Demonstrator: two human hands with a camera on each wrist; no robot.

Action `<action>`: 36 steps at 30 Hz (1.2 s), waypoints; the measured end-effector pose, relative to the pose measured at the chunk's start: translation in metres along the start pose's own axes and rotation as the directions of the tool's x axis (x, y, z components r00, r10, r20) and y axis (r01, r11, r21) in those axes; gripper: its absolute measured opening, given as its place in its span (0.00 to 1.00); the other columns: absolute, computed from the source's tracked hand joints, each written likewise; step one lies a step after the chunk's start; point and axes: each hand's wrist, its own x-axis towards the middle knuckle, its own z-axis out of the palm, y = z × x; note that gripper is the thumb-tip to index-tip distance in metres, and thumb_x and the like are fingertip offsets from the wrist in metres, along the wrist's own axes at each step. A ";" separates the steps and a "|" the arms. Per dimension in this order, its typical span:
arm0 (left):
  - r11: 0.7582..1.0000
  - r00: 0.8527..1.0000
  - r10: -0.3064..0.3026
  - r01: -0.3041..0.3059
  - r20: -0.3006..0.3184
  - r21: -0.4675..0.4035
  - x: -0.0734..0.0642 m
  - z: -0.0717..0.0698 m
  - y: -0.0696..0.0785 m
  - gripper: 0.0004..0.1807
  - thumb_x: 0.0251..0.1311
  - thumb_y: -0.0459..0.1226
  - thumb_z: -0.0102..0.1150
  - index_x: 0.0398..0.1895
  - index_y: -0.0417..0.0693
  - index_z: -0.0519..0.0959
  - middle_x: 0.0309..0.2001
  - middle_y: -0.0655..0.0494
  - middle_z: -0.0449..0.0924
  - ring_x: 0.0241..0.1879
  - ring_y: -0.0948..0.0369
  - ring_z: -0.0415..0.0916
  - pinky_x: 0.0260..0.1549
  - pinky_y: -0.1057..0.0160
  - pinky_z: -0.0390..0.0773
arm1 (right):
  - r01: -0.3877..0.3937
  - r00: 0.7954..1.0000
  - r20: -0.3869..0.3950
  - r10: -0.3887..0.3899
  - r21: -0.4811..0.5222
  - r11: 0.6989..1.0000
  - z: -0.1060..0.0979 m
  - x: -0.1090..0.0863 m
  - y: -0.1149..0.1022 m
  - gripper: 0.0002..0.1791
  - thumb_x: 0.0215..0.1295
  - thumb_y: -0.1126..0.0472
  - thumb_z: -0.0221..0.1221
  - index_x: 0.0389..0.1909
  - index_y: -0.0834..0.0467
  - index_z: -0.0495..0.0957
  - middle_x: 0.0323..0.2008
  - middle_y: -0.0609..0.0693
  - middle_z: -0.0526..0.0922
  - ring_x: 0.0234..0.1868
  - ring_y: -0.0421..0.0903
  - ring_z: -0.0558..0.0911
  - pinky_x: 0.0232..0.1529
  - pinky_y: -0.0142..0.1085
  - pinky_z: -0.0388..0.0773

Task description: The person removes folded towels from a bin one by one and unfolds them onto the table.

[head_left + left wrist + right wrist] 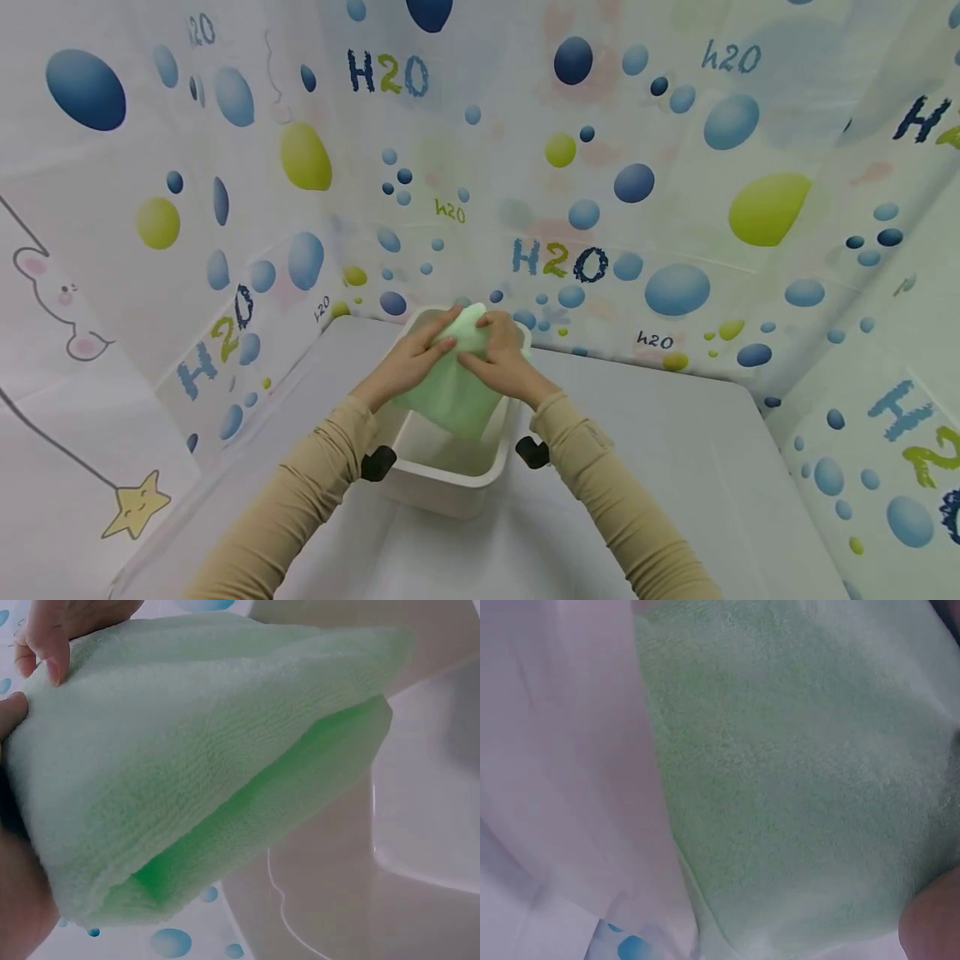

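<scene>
A pale green fluffy towel [450, 396] hangs folded over a white plastic basin [457, 477]. My left hand [411, 357] grips its upper left part, thumb on the near side. On the other side my right hand [507, 357] holds the upper right part between thumb and curled fingers. In the left wrist view the towel [187, 742] drapes in a loose fold, with a darker green hollow under its upper layer. Towel [795, 772] fills most of the right wrist view, beside the pale basin wall [577, 750].
The basin stands on a table with a white cover [637, 450]. A white curtain [487, 158] printed with blue and green bubbles encloses the table at the back and sides. Black wrist mounts [378, 463] show at both sleeves, close to the basin's sides.
</scene>
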 end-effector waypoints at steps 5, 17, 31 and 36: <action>0.999 0.999 0.037 -0.037 0.033 -0.011 0.000 -0.002 0.003 0.27 0.63 0.51 0.36 0.64 0.77 0.45 0.68 0.69 0.45 0.68 0.60 0.45 0.63 0.50 0.53 | -0.070 0.996 0.055 0.064 0.103 0.992 -0.003 -0.003 0.003 0.26 0.57 0.56 0.55 0.45 0.59 0.48 0.55 0.60 0.51 0.52 0.52 0.57 0.49 0.41 0.63; 1.000 0.998 0.003 -0.003 0.061 -0.009 -0.005 -0.004 0.007 0.21 0.62 0.53 0.37 0.59 0.83 0.56 0.65 0.67 0.55 0.65 0.61 0.55 0.58 0.52 0.62 | -0.042 0.988 0.157 0.007 0.215 0.976 -0.012 -0.008 0.012 0.22 0.61 0.57 0.51 0.43 0.58 0.46 0.47 0.56 0.53 0.49 0.49 0.63 0.46 0.38 0.65; 0.993 0.991 0.088 -0.080 0.098 -0.091 -0.010 -0.006 0.005 0.17 0.66 0.42 0.37 0.54 0.67 0.70 0.60 0.66 0.66 0.64 0.63 0.55 0.59 0.56 0.63 | 0.258 0.966 -0.012 -0.258 0.060 0.964 -0.022 -0.009 0.017 0.09 0.61 0.62 0.50 0.42 0.53 0.66 0.42 0.50 0.68 0.45 0.43 0.67 0.46 0.37 0.69; 0.996 0.996 0.046 -0.039 0.075 -0.086 -0.017 -0.009 0.021 0.17 0.65 0.37 0.38 0.51 0.58 0.74 0.59 0.57 0.68 0.63 0.57 0.59 0.57 0.52 0.65 | 0.238 0.971 -0.022 -0.237 0.079 0.968 -0.027 -0.007 0.012 0.06 0.61 0.62 0.50 0.36 0.52 0.75 0.40 0.51 0.73 0.43 0.44 0.70 0.43 0.36 0.72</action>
